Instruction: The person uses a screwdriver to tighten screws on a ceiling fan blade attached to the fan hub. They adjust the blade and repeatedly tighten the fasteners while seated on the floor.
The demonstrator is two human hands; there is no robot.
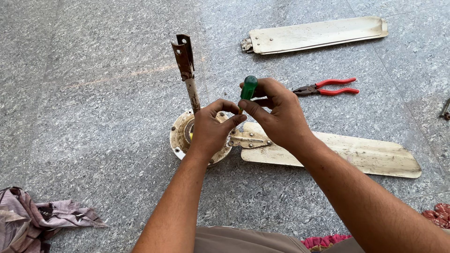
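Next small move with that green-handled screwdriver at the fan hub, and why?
Probably turn it: the right hand grips the green-handled screwdriver upright over the metal blade bracket on the round fan motor hub, while the left hand steadies its shaft. The tip is hidden.

No packages, labels, signs or screens anywhere on the grey stone floor (93,93)

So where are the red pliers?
In the head view, the red pliers lie on the stone floor, beyond the right hand, between the loose fan blade and the attached fan blade.
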